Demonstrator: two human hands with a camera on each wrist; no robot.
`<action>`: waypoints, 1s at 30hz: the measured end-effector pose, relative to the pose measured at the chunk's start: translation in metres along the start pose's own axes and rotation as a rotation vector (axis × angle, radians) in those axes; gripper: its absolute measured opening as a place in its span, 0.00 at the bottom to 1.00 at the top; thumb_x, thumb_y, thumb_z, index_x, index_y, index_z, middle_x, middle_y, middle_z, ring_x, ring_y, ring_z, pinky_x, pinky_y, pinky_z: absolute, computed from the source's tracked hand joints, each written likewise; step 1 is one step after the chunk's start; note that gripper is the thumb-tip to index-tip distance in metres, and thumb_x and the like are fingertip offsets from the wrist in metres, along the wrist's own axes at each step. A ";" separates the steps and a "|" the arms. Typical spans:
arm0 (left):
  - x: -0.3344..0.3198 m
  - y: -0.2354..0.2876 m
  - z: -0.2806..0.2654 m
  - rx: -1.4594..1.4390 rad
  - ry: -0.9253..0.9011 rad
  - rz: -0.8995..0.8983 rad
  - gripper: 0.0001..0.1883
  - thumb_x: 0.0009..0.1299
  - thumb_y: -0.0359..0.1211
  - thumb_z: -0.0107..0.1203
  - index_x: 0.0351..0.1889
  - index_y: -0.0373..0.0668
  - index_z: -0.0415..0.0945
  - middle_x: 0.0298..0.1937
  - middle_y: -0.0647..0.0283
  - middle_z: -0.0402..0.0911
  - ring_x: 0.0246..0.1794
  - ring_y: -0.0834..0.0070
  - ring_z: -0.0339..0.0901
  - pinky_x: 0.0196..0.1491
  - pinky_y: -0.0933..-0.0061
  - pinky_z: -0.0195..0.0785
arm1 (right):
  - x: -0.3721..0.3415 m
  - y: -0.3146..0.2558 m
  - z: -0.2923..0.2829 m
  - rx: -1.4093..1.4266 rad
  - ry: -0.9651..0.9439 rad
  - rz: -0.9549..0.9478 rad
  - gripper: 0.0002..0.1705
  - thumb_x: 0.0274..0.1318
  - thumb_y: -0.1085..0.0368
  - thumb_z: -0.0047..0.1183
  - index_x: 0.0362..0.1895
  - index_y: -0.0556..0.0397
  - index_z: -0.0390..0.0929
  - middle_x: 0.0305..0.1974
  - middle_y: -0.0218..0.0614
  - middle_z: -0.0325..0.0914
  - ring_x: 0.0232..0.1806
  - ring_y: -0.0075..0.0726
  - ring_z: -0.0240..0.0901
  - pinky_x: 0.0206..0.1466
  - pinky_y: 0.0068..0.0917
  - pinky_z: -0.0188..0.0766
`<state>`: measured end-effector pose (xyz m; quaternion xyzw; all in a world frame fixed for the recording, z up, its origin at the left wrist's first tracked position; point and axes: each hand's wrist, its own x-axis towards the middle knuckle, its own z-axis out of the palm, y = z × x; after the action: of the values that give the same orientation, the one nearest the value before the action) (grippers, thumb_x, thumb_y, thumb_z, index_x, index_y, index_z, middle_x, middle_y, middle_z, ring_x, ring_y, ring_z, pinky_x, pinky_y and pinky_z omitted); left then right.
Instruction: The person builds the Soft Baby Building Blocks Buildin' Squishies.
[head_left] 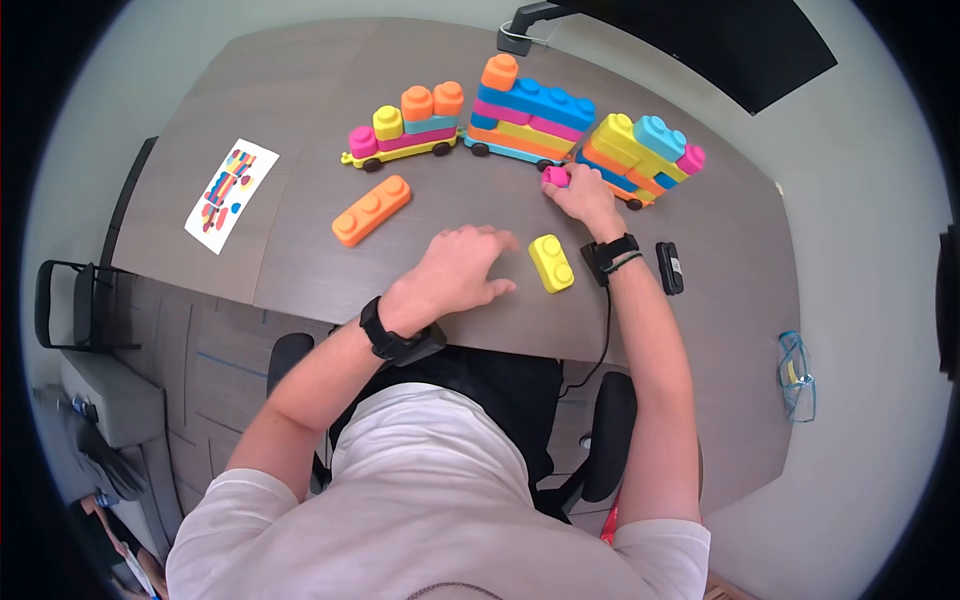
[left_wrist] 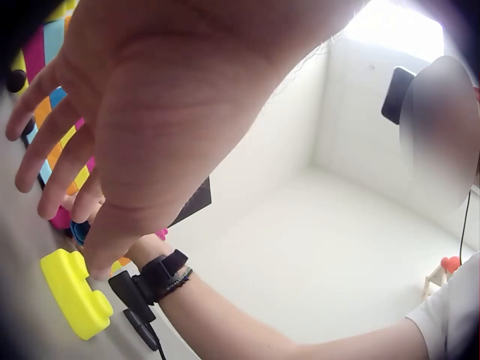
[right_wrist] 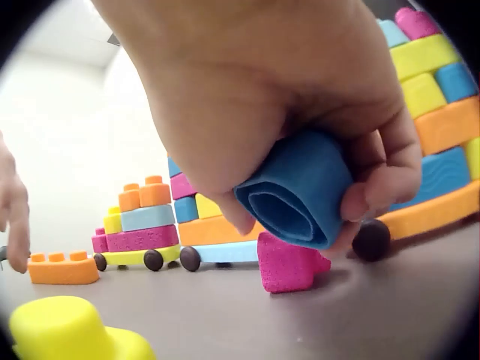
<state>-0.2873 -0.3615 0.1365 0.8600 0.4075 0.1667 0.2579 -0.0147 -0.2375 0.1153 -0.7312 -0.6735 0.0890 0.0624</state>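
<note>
My right hand (head_left: 585, 195) grips a small blue toy block (right_wrist: 304, 191), its hollow underside showing in the right wrist view; in the head view the hand hides it. Right beside those fingers, a small pink block (head_left: 555, 177) lies on its side on the table. My left hand (head_left: 455, 265) hovers over the near part of the table with fingers spread, holding nothing. A yellow two-stud block (head_left: 551, 264) lies between the two hands. Beyond the left hand sits an orange three-stud block (head_left: 372, 211).
Behind the hands stands a wheeled block train: a left wagon (head_left: 405, 135), a tall middle wagon (head_left: 525, 120) and a right wagon (head_left: 640, 160). A printed picture sheet (head_left: 232, 196) lies left. At right are a black device (head_left: 669, 268) and glasses (head_left: 796, 376); a monitor (head_left: 720, 45) overhangs the back.
</note>
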 end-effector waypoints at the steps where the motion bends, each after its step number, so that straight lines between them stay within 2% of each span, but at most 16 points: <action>1: 0.000 -0.002 0.000 -0.022 0.008 -0.005 0.25 0.70 0.41 0.76 0.62 0.44 0.84 0.59 0.52 0.90 0.62 0.46 0.86 0.62 0.47 0.80 | 0.002 0.003 0.005 0.007 -0.016 -0.033 0.33 0.63 0.40 0.68 0.59 0.53 0.88 0.54 0.52 0.91 0.60 0.60 0.87 0.63 0.57 0.84; 2: 0.001 -0.002 -0.001 -0.023 0.006 -0.004 0.25 0.70 0.41 0.76 0.62 0.44 0.84 0.59 0.52 0.90 0.62 0.46 0.86 0.62 0.47 0.80 | -0.002 0.009 0.011 -0.037 0.070 -0.065 0.32 0.62 0.42 0.70 0.60 0.52 0.87 0.52 0.51 0.91 0.59 0.59 0.88 0.61 0.55 0.85; 5: -0.005 -0.008 -0.004 -0.021 -0.034 -0.070 0.25 0.70 0.40 0.76 0.62 0.44 0.84 0.60 0.52 0.90 0.62 0.46 0.86 0.63 0.47 0.80 | -0.039 -0.003 -0.025 -0.099 0.068 -0.115 0.31 0.60 0.45 0.72 0.59 0.51 0.86 0.52 0.49 0.91 0.56 0.60 0.90 0.59 0.54 0.86; 8: -0.004 -0.014 0.004 -0.054 0.024 0.046 0.27 0.68 0.39 0.76 0.63 0.42 0.85 0.57 0.50 0.90 0.60 0.46 0.87 0.60 0.46 0.82 | -0.089 -0.008 -0.059 -0.436 -0.114 -0.099 0.24 0.56 0.49 0.75 0.51 0.49 0.90 0.47 0.46 0.92 0.52 0.55 0.92 0.55 0.49 0.86; 10: 0.002 -0.007 0.007 -0.044 -0.077 0.064 0.31 0.68 0.38 0.75 0.69 0.44 0.83 0.66 0.48 0.87 0.64 0.45 0.85 0.63 0.46 0.82 | -0.123 -0.022 -0.069 -0.459 -0.120 -0.113 0.22 0.57 0.48 0.75 0.49 0.48 0.91 0.45 0.45 0.92 0.52 0.53 0.92 0.55 0.49 0.86; 11: 0.006 -0.004 0.012 -0.046 -0.077 0.070 0.31 0.68 0.38 0.75 0.69 0.44 0.83 0.66 0.48 0.87 0.64 0.45 0.85 0.63 0.46 0.82 | -0.138 -0.025 -0.070 -0.480 -0.124 -0.122 0.20 0.57 0.48 0.75 0.46 0.47 0.93 0.44 0.43 0.92 0.51 0.51 0.92 0.54 0.48 0.86; 13: 0.019 -0.006 0.032 -0.038 0.062 0.163 0.37 0.67 0.38 0.75 0.76 0.46 0.78 0.74 0.44 0.81 0.68 0.44 0.83 0.67 0.46 0.81 | -0.152 -0.017 -0.059 -0.513 -0.121 -0.111 0.19 0.58 0.47 0.75 0.45 0.46 0.93 0.44 0.42 0.92 0.50 0.51 0.93 0.53 0.48 0.86; 16: 0.051 -0.014 0.063 -0.164 -0.016 0.193 0.49 0.64 0.33 0.76 0.85 0.48 0.67 0.83 0.36 0.70 0.79 0.39 0.73 0.76 0.46 0.75 | -0.156 -0.026 -0.040 -0.534 -0.106 -0.073 0.18 0.59 0.45 0.75 0.42 0.42 0.95 0.44 0.40 0.93 0.48 0.49 0.93 0.50 0.47 0.85; 19: 0.072 -0.013 0.086 -0.145 -0.010 0.176 0.37 0.63 0.31 0.76 0.74 0.46 0.80 0.68 0.40 0.82 0.67 0.41 0.83 0.68 0.45 0.80 | -0.156 -0.032 -0.030 -0.555 -0.024 -0.038 0.24 0.52 0.41 0.82 0.42 0.44 0.94 0.43 0.38 0.92 0.48 0.49 0.93 0.49 0.45 0.85; 20: 0.074 -0.015 0.091 -0.125 0.009 0.144 0.37 0.63 0.31 0.76 0.74 0.46 0.80 0.68 0.40 0.82 0.67 0.41 0.83 0.68 0.45 0.80 | -0.157 -0.036 -0.031 -0.553 -0.013 -0.037 0.23 0.51 0.43 0.82 0.41 0.45 0.93 0.43 0.37 0.91 0.48 0.48 0.92 0.47 0.45 0.85; 22: 0.079 -0.011 0.101 -0.130 0.165 0.109 0.28 0.62 0.31 0.77 0.63 0.46 0.87 0.57 0.47 0.86 0.59 0.44 0.86 0.61 0.45 0.83 | -0.158 -0.034 -0.020 -0.566 0.042 -0.086 0.22 0.51 0.45 0.83 0.39 0.46 0.93 0.42 0.37 0.91 0.48 0.48 0.91 0.46 0.43 0.84; 23: 0.083 -0.014 0.100 -0.126 0.173 0.105 0.28 0.62 0.31 0.77 0.63 0.46 0.87 0.57 0.47 0.86 0.59 0.44 0.86 0.61 0.45 0.83 | -0.158 -0.031 -0.016 -0.584 0.100 -0.101 0.21 0.50 0.47 0.83 0.38 0.46 0.92 0.41 0.37 0.91 0.48 0.47 0.90 0.45 0.42 0.84; 25: 0.085 -0.015 0.101 -0.131 0.162 0.137 0.24 0.61 0.31 0.77 0.58 0.47 0.89 0.53 0.50 0.87 0.57 0.45 0.87 0.58 0.46 0.84 | -0.165 -0.030 -0.004 -0.604 0.127 -0.140 0.20 0.52 0.51 0.81 0.42 0.48 0.91 0.39 0.35 0.87 0.48 0.43 0.87 0.45 0.40 0.83; 27: 0.087 -0.015 0.100 -0.128 0.152 0.139 0.24 0.61 0.30 0.77 0.58 0.46 0.89 0.52 0.50 0.88 0.56 0.45 0.87 0.58 0.46 0.84 | -0.171 -0.027 0.012 -0.700 0.280 -0.219 0.25 0.55 0.54 0.78 0.53 0.50 0.88 0.43 0.34 0.82 0.50 0.41 0.84 0.46 0.39 0.83; 28: 0.088 -0.015 0.100 -0.125 0.142 0.144 0.24 0.61 0.30 0.77 0.57 0.46 0.90 0.51 0.51 0.89 0.55 0.45 0.87 0.58 0.47 0.84 | -0.175 -0.024 0.012 -0.701 0.278 -0.218 0.25 0.55 0.54 0.78 0.53 0.50 0.88 0.43 0.34 0.82 0.50 0.41 0.84 0.46 0.39 0.83; 30: 0.089 -0.015 0.101 -0.122 0.140 0.145 0.24 0.61 0.30 0.77 0.58 0.47 0.90 0.52 0.50 0.89 0.56 0.46 0.88 0.58 0.47 0.84 | -0.183 -0.018 0.006 -0.611 0.231 -0.343 0.35 0.59 0.54 0.76 0.68 0.51 0.82 0.49 0.38 0.77 0.55 0.44 0.81 0.49 0.43 0.82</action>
<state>-0.1920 -0.3147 0.0524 0.8561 0.3503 0.2693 0.2680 -0.0476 -0.4186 0.1220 -0.5979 -0.7702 -0.2112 -0.0690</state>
